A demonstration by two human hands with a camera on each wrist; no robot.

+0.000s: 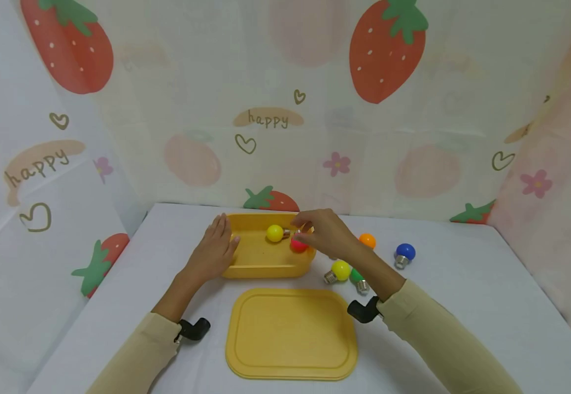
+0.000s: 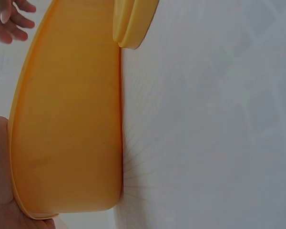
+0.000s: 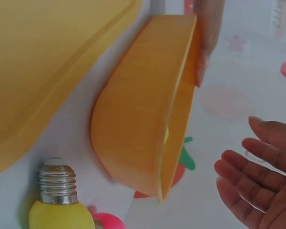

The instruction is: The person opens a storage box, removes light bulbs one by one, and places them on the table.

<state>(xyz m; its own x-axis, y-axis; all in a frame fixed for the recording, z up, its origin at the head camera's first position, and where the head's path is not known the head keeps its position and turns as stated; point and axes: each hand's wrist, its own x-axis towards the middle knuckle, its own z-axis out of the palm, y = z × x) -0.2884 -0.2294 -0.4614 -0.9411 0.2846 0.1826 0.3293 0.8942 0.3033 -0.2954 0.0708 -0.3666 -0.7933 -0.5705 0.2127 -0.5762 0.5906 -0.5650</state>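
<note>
A yellow plastic box (image 1: 260, 271) stands near the back of the table. Inside it lie a yellow bulb (image 1: 274, 233) and a pinkish-red bulb (image 1: 299, 244). My left hand (image 1: 214, 249) rests on the box's left end, fingers straight and close together, the thumb over the rim. Above the box's right end is my right hand (image 1: 327, 232), fingers loosely bent and spread with nothing between them. In the right wrist view that hand (image 3: 267, 176) is apart from the rim, its palm bare.
A flat yellow lid (image 1: 291, 334) lies in front of the box. Right of the box are another yellow bulb (image 1: 340, 271), a green bulb (image 1: 357, 275), an orange bulb (image 1: 367, 240) and a blue bulb (image 1: 405, 251). The right wrist view shows a pink bulb (image 3: 109, 221) outside the box.
</note>
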